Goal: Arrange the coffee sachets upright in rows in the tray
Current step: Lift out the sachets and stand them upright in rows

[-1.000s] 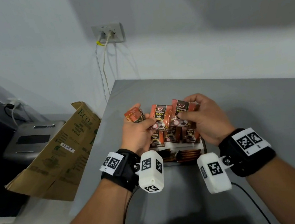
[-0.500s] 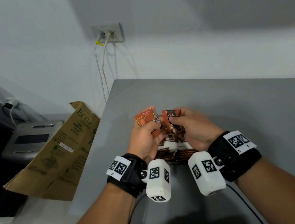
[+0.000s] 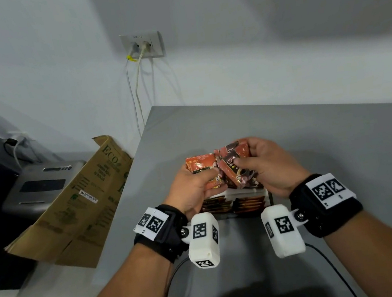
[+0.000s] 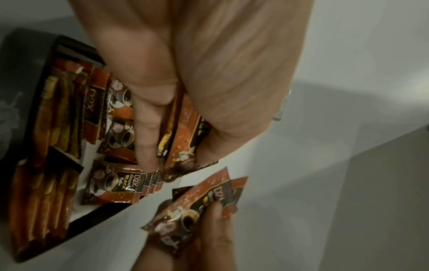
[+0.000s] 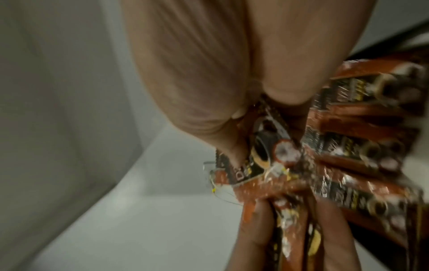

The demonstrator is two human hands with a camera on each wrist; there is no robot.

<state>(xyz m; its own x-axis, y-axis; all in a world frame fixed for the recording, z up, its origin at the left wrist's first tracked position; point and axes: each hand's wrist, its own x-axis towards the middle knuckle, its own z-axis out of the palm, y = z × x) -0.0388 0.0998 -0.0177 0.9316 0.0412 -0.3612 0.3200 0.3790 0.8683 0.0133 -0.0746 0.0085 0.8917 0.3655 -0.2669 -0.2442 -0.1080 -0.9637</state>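
Note:
Over the black tray point(image 3: 270, 198) my two hands hold bunches of red-brown coffee sachets. My left hand point(image 3: 195, 186) grips a small bunch point(image 3: 199, 164) between thumb and fingers. My right hand point(image 3: 263, 162) pinches another bunch point(image 3: 236, 167), the front sachet printed D2X. The two bunches touch in the middle. In the left wrist view the tray point(image 4: 76, 45) holds rows of upright sachets point(image 4: 113, 185), with my left fingers point(image 4: 146, 128) reaching among them while gripping sachets point(image 4: 183, 132). The right wrist view is blurred; the thumb presses a sachet point(image 5: 262, 146).
The grey table point(image 3: 315, 144) ends at a left edge by a cardboard box point(image 3: 79, 202) and a grey device point(image 3: 41, 185). A wall socket point(image 3: 141, 45) with hanging cables is behind. A black cable point(image 3: 332, 267) trails near my right forearm.
Both hands came down and toward me over the tray. The sachets, fanned out side by side a second ago, are now gathered into two bunches pressed together.

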